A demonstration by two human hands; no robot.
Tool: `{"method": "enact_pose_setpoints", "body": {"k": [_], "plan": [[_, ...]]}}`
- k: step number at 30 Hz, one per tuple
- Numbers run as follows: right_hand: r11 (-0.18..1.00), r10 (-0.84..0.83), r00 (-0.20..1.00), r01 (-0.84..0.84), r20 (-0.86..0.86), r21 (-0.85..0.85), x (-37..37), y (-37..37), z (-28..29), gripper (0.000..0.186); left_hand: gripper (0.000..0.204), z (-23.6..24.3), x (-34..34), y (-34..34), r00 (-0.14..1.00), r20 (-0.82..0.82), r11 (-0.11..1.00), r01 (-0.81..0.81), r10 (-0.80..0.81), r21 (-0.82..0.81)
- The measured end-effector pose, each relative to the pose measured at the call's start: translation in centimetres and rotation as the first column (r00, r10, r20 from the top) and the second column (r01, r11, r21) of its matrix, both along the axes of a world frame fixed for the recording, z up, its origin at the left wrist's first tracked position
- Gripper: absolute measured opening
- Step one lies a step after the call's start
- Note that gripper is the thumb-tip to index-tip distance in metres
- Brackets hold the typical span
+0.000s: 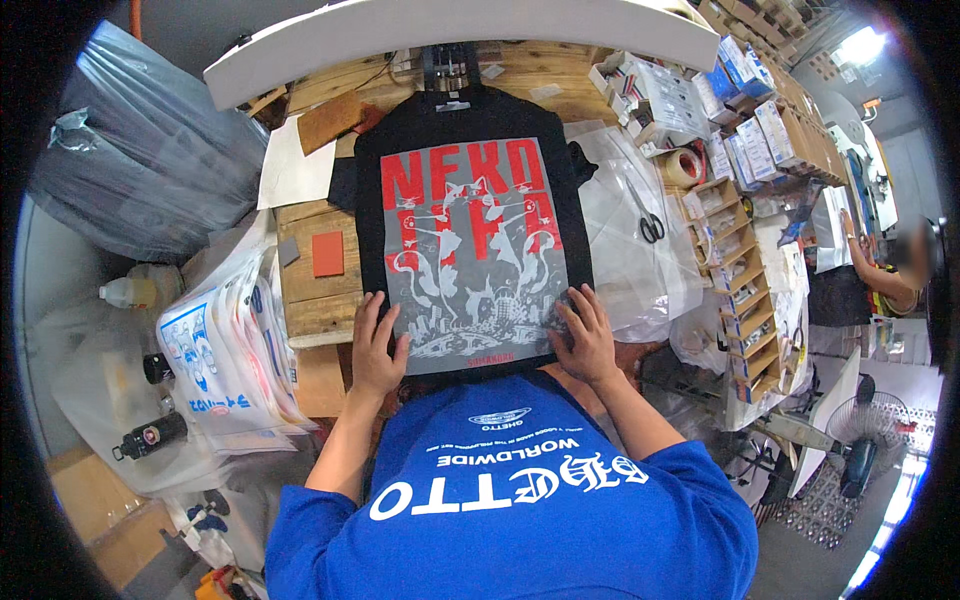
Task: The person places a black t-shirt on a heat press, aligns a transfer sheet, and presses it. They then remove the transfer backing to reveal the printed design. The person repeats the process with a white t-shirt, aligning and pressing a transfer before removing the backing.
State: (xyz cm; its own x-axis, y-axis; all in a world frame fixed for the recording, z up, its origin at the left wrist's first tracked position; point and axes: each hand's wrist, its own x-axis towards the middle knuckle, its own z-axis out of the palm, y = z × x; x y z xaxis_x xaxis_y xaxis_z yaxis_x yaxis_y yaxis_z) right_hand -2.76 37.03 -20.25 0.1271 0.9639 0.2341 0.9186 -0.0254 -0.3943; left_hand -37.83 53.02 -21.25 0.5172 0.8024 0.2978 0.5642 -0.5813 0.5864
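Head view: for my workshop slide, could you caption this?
Left hand and right hand touch the lower sides of a printed black T-shirt over a wooden table.

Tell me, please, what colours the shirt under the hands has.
The shirt is black with a grey, red and white print, seen best in the head view.

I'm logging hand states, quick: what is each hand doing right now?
Left hand: open, resting at the lower left edge of the black T-shirt.
Right hand: open, resting at its lower right edge.
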Motion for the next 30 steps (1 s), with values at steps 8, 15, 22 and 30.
{"method": "enact_pose_setpoints", "body": {"k": [8, 15, 22, 30], "plan": [[0.999, -0.026, 1.0, 0.025, -0.013, -0.039, -0.1, -0.4, 0.2, 0.053, 0.042, 0.1, 0.0, 0.1, 0.997, -0.081, 1.0, 0.02, -0.021, -0.019], [0.996, -0.039, 0.999, 0.037, 0.022, 0.08, 4.2, 5.5, 2.1, 0.024, 0.016, 4.0, 1.7, 5.8, 0.952, -0.302, 0.981, -0.016, -0.044, -0.194], [0.969, -0.23, 0.96, 0.241, -0.157, 0.049, 15.7, 27.3, 1.2, 0.025, 0.024, 3.3, 8.5, 29.2, 0.977, 0.03, 0.975, -0.213, 0.212, 0.063], [0.945, -0.214, 0.973, 0.186, 0.08, 0.271, 17.6, 39.8, -2.6, 0.039, 0.03, -1.9, 11.6, 38.7, 0.936, -0.16, 0.944, -0.326, 0.313, -0.059]]}}
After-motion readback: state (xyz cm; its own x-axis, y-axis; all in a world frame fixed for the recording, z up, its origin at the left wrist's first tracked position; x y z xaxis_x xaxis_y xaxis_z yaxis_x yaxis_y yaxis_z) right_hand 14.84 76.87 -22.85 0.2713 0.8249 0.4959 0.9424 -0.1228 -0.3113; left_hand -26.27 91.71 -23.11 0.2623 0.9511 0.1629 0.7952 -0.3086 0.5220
